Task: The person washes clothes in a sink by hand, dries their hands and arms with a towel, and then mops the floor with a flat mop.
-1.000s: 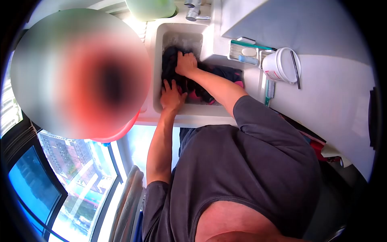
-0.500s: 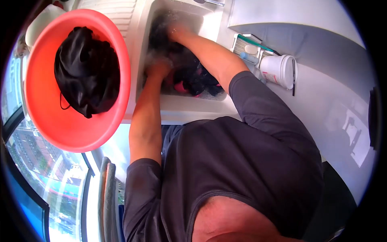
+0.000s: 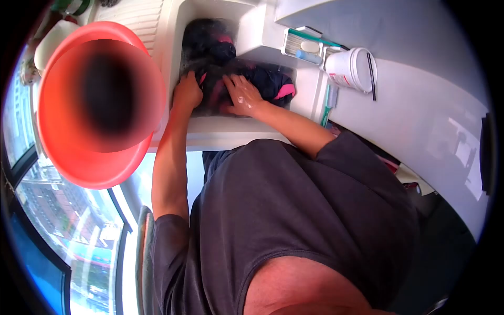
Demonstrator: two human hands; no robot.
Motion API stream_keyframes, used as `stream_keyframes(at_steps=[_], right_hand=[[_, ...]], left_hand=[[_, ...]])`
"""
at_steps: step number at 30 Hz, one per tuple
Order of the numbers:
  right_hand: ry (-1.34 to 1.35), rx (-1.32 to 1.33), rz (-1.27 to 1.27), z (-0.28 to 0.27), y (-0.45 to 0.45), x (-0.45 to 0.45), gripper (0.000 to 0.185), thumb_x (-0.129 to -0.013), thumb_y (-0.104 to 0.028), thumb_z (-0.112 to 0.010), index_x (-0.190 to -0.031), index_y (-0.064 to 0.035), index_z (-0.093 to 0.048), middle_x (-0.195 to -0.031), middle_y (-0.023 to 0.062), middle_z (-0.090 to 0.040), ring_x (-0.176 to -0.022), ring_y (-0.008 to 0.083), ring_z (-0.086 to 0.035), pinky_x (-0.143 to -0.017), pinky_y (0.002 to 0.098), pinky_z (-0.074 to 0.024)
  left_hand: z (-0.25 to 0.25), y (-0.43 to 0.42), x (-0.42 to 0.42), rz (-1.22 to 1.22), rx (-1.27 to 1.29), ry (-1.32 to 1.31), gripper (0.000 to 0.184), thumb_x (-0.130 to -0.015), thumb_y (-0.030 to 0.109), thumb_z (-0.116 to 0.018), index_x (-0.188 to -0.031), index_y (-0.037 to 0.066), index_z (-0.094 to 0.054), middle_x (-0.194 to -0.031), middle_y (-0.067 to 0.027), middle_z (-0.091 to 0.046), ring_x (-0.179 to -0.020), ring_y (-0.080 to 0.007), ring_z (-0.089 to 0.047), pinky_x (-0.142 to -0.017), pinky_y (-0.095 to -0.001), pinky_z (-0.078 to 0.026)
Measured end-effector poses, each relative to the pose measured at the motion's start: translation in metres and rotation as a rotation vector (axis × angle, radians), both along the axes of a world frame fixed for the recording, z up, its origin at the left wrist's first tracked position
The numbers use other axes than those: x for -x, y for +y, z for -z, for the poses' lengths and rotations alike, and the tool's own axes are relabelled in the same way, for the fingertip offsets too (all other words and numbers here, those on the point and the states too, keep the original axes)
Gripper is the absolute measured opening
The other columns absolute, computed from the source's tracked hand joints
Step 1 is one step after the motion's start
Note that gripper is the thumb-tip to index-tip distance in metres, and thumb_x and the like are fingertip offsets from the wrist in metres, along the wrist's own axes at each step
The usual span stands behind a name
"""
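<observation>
A wet dark garment with pink trim [image 3: 262,84] lies bunched in the pale sink [image 3: 210,124], partly in water. Fingers curled into its left part, my left hand [image 3: 189,92] grips the cloth near a pink edge; those fingertips are hidden. My right hand [image 3: 244,97] rests on the middle of the garment, fingers stretched out and slightly apart, with white suds on its back. Toward the far end of the sink, more dark cloth [image 3: 207,39] is heaped up.
Left of the sink is a red basin [image 3: 63,157] with a blurred dark mass inside. A ribbed drainboard [image 3: 142,21] lies behind it. On the right are a caddy with brush and soap [image 3: 310,47] and a white bucket [image 3: 349,71]. Windows [image 3: 63,220] line the left side.
Both hands have come nearer my body and up from the deeper water. My right hand has moved from the sink's far end to the garment's middle. The cloth is spread differently.
</observation>
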State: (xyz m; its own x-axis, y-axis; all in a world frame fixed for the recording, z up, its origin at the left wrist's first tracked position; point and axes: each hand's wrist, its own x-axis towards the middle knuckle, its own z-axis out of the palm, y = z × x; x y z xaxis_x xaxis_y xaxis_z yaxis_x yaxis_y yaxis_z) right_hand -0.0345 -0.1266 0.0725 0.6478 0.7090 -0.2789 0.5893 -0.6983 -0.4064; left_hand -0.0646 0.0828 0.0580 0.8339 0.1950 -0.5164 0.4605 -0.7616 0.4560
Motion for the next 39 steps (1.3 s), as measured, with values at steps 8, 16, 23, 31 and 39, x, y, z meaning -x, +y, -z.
stream_keyframes(at_steps=[8, 16, 23, 31, 39], right_hand=[[-0.1, 0.47, -0.347, 0.048, 0.057, -0.023, 0.062, -0.071, -0.046, -0.071, -0.12, -0.0086, -0.063, -0.122, 0.0133, -0.058, -0.12, 0.0301, -0.05, -0.094, 0.0493, -0.0417], [0.073, 0.386, -0.444, 0.068, 0.064, -0.033, 0.054, -0.067, -0.028, -0.076, -0.116, -0.0074, -0.066, -0.116, 0.0144, -0.064, -0.112, 0.0313, -0.059, -0.094, 0.043, -0.0482], [0.132, 0.153, -0.317, -0.025, -0.025, -0.023, 0.054, -0.064, -0.033, -0.08, -0.102, 0.0001, -0.062, -0.103, 0.021, -0.065, -0.101, 0.0369, -0.063, -0.089, 0.043, -0.05], [0.099, 0.028, -0.111, -0.106, -0.073, -0.026, 0.053, -0.065, -0.045, -0.08, -0.084, -0.0019, -0.056, -0.083, 0.0173, -0.061, -0.085, 0.0384, -0.062, -0.074, 0.045, -0.0494], [-0.018, -0.191, -0.127, -0.103, -0.043, -0.035, 0.049, -0.066, -0.033, -0.082, -0.092, -0.0016, -0.054, -0.086, 0.0177, -0.059, -0.086, 0.0389, -0.059, -0.076, 0.047, -0.0483]], left_hand=[[-0.034, 0.003, 0.016, -0.098, 0.012, -0.143, 0.049, -0.085, 0.011, -0.058, -0.132, 0.001, -0.046, -0.12, -0.0276, -0.057, -0.112, -0.0443, -0.055, -0.095, -0.0483, -0.045], [-0.037, -0.013, 0.025, -0.124, 0.013, -0.446, 0.055, -0.084, 0.018, -0.067, -0.133, 0.004, -0.049, -0.135, -0.024, -0.048, -0.121, -0.0407, -0.05, -0.101, -0.0432, -0.043], [-0.036, -0.026, 0.05, -0.002, 0.139, -0.307, 0.052, -0.084, 0.02, -0.067, -0.132, 0.006, -0.053, -0.141, -0.0243, -0.042, -0.129, -0.0398, -0.044, -0.106, -0.042, -0.038], [-0.023, -0.025, 0.06, 0.07, 0.065, 0.047, 0.055, -0.081, 0.025, -0.069, -0.131, 0.006, -0.054, -0.145, -0.0246, -0.039, -0.123, -0.042, -0.049, -0.103, -0.0448, -0.042], [0.001, -0.022, 0.063, 0.156, 0.063, -0.181, 0.053, -0.079, 0.027, -0.071, -0.126, 0.006, -0.057, -0.132, -0.0198, -0.051, -0.115, -0.0399, -0.054, -0.098, -0.045, -0.046]])
